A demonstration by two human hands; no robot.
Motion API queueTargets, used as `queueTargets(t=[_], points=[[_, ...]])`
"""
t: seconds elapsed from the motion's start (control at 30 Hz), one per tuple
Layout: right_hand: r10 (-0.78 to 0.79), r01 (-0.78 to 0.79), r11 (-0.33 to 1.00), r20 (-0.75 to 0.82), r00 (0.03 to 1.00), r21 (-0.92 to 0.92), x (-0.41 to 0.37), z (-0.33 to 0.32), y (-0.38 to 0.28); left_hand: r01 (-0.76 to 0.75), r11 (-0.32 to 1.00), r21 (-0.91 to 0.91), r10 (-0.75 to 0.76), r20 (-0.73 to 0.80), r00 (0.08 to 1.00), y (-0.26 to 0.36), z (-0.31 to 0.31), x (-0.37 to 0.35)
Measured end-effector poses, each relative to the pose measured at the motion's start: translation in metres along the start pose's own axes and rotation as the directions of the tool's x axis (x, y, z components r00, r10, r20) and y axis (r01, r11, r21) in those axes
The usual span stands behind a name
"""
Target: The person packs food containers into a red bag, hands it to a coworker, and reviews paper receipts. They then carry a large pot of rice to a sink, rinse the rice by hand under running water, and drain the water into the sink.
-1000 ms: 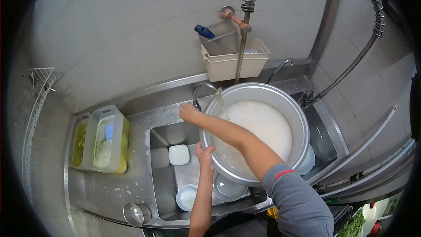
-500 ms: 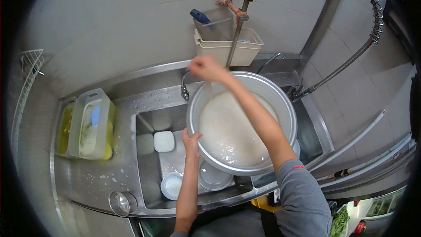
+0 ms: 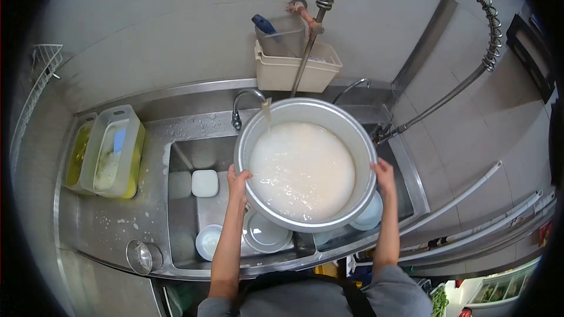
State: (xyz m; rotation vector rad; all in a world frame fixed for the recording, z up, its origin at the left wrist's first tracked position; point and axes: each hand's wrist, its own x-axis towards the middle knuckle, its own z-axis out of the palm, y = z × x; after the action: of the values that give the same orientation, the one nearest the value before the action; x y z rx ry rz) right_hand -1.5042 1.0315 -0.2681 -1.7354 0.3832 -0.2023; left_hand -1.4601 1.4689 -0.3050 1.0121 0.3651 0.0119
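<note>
A large round metal pot [image 3: 352,135] rests over the sink, holding cloudy white water [image 3: 302,170]; whatever lies under the surface is hidden. My left hand [image 3: 238,185] grips the pot's left rim, thumb over the edge. On the opposite side, my right hand [image 3: 385,175] is closed on the right rim. A curved tap [image 3: 249,92] at the back reaches over the pot's rear left edge, and a thin stream runs from it into the pot.
Plastic tubs [image 3: 136,158] with yellow liquid stand on the left counter, a metal cup [image 3: 144,257] near its front edge. A white container [image 3: 205,183], a bowl [image 3: 208,242] and a round lid [image 3: 267,232] lie in the sink. A spring hose [image 3: 484,17] arches at right.
My right hand has come away from beside the tap, across the pot, and taken hold of the right rim. My left hand keeps its grip. The view has shifted slightly.
</note>
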Motion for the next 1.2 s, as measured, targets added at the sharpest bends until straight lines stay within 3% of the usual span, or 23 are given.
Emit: queueTargets(t=[0.07,0.13,0.17,0.23,0.37,0.53,0.9,1.2], points=[[-0.119,0.146,0.973,-0.156,0.981,0.177,-0.012,0.006,0.030,0.036,0.999,0.004,-0.036,0.023,0.999,0.004,0.001,-0.004],[-0.041,0.087,0.971,-0.203,0.978,0.223,-0.039,0.013,0.019,0.067,0.996,0.065,-0.073,0.081,0.994,0.011,-0.008,-0.007],[-0.020,0.066,0.978,-0.226,0.974,0.199,-0.054,0.019,0.011,0.005,0.997,0.073,-0.013,0.108,0.994,0.005,-0.014,-0.005],[-0.003,0.054,0.979,-0.249,0.968,0.198,-0.071,0.019,-0.004,0.017,0.993,0.115,-0.026,0.081,0.996,0.000,-0.024,-0.003],[-0.020,0.078,0.968,-0.237,0.971,0.239,-0.094,0.001,-0.030,0.139,0.981,0.133,-0.140,0.001,0.990,0.023,-0.012,-0.034],[-0.066,0.140,0.976,-0.384,0.921,0.167,-0.127,-0.013,-0.076,0.244,0.964,0.105,-0.255,0.106,0.961,0.006,-0.017,-0.052],[-0.154,0.211,0.970,-0.364,0.919,0.123,-0.160,-0.033,-0.113,0.366,0.929,0.052,-0.370,0.139,0.919,-0.020,-0.011,-0.070],[-0.130,0.217,0.942,-0.319,0.939,0.255,-0.147,-0.015,-0.139,0.429,0.903,0.003,-0.422,0.192,0.886,-0.017,-0.017,-0.060]])
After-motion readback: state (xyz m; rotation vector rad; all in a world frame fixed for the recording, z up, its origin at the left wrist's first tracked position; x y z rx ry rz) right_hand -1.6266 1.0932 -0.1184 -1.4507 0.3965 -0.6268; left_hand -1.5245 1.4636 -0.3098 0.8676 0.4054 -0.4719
